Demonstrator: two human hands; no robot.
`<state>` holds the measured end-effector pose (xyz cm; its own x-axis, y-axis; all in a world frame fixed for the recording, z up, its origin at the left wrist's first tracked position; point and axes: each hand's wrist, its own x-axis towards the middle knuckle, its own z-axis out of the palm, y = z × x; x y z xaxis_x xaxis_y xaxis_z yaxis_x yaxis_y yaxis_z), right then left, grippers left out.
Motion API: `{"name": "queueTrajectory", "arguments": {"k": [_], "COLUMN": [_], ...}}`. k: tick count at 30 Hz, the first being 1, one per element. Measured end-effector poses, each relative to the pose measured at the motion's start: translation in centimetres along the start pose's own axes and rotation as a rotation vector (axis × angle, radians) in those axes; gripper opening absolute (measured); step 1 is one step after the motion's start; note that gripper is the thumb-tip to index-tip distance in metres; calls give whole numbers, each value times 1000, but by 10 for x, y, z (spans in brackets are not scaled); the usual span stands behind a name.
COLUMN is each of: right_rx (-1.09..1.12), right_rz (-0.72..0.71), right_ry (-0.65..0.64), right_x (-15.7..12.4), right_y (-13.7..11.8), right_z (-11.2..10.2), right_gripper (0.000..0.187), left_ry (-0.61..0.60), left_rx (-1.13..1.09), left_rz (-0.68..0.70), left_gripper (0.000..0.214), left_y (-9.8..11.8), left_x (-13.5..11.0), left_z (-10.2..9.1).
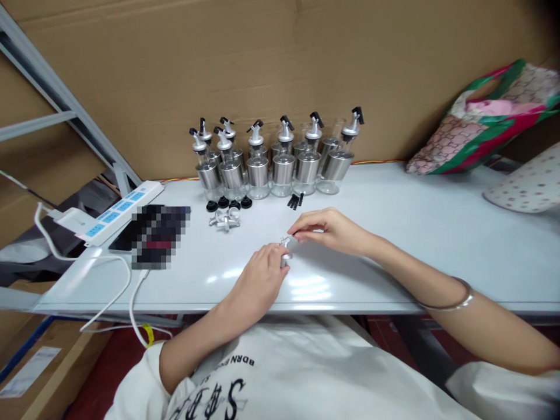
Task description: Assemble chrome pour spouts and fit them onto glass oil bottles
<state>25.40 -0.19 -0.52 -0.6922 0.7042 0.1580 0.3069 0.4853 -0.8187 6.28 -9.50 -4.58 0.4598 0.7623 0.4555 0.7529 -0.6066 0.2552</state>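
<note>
My left hand (261, 273) is closed around a silver pourer spout (285, 258) just above the table, its narrow end up and partly covered by my fingers. Beside that end, my right hand (330, 230) makes a pinch; whatever sits between its fingertips is too small to make out. Several small black levers (296, 201) lie on the table beyond my hands. To their left are several round black stoppers (234, 205) and a cluster of loose silver spout parts (225, 220).
Several glass-and-steel oil bottles (283, 169), the front ones topped with pourers, line the cardboard wall. A power strip (125, 211) and a blurred-out phone (161, 238) with white cables occupy the left. At right are a patterned bag (464, 137) and a spotted white object (525, 181).
</note>
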Motion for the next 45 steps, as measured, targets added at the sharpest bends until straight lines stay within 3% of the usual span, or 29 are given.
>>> {"name": "queueTrajectory", "arguments": {"k": [4, 7, 13, 29, 37, 45], "right_rx": [173, 158, 205, 99, 249, 105], "right_rz": [95, 71, 105, 107, 162, 98], "right_ry": [-7, 35, -14, -46, -91, -88], "right_x": [0, -1, 0, -2, -1, 0], "right_y": [1, -1, -3, -2, -4, -6], "right_z": [2, 5, 6, 5, 11, 9], "right_gripper": [27, 28, 24, 30, 40, 41], "left_ry": [-16, -27, -41, -58, -52, -80], "left_rx": [31, 37, 26, -11, -2, 116], "left_rz": [29, 31, 17, 49, 68, 69], "left_gripper": [21, 20, 22, 22, 17, 22], "left_y": [1, 1, 0, 0, -6, -4], "left_x": [1, 1, 0, 0, -1, -1], "left_z": [-2, -3, -1, -4, 2, 1]}}
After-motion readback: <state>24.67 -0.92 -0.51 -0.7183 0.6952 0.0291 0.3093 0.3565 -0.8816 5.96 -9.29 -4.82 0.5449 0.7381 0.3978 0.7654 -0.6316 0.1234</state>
